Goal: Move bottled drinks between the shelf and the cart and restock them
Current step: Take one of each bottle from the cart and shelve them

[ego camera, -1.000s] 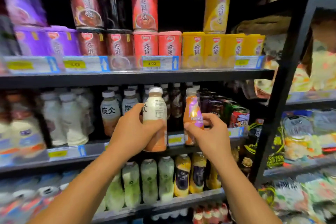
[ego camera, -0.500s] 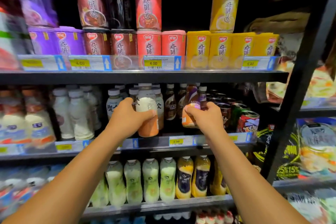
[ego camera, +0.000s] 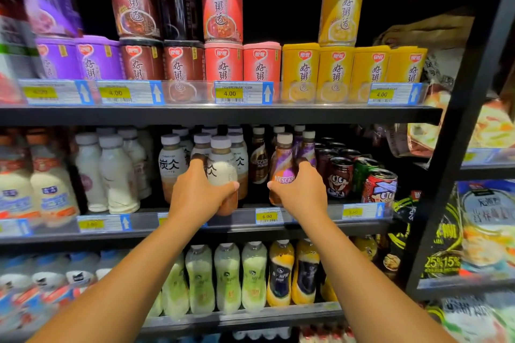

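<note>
My left hand [ego camera: 199, 192] is wrapped around a cream and brown latte bottle [ego camera: 222, 167] with a white cap, at the front edge of the middle shelf [ego camera: 312, 217]. My right hand [ego camera: 302, 191] grips an orange and purple Nescafe bottle [ego camera: 282, 170], also at the front of that shelf. Both bottles stand upright among matching bottles [ego camera: 171, 164]. Whether their bases touch the shelf is hidden by my hands.
Dark Nescafe bottles [ego camera: 259, 161] stand between my hands. Red and green cans [ego camera: 379, 184] sit to the right, white bottles [ego camera: 117, 175] to the left. Porridge cups [ego camera: 221, 64] fill the upper shelf; green and yellow bottles [ego camera: 227, 278] the lower one. A black upright post [ego camera: 457, 125] bounds the right.
Both hands have carried their bottles forward and up, from in front of the shelf edge into the middle shelf's front row. The camera has moved closer to the shelf.
</note>
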The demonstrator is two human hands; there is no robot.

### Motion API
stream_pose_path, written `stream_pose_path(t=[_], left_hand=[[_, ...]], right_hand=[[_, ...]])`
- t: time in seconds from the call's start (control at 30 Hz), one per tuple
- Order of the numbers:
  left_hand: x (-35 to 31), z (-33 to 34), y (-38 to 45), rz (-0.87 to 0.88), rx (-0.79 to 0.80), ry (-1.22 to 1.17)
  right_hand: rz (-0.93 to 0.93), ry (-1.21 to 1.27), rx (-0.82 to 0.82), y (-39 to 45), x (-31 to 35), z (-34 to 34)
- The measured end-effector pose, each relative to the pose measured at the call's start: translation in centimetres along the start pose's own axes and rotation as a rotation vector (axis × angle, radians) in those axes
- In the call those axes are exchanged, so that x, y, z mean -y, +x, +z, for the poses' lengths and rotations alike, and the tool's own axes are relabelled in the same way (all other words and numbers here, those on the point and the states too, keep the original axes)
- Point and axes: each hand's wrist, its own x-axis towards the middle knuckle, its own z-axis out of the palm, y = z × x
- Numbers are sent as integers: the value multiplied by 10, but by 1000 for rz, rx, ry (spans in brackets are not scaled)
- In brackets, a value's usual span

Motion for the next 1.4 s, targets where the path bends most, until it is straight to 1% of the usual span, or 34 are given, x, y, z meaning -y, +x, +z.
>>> stream_pose_path(t=[0.13,0.33,0.57,0.77,1.17,1.4], left_hand=[[2,7,-4,22,-11,63],[4,12,-7,27,-10,70],[9,11,-12,68,46,46],[12,7,-11,84,52,14],[34,-8,-5,51,-31,52],[65,-34,4,-21,-174,154]], right_hand=[[-19,-121,14,-2,-4,0],[-60,-178,-3,-6,-11,3],[-63,-194,24,-6,-11,1],[-88,-143,51,-4,-16,1],[-114,-121,20,-7,-14,7],[-123,-120,-1,-7,-16,12]])
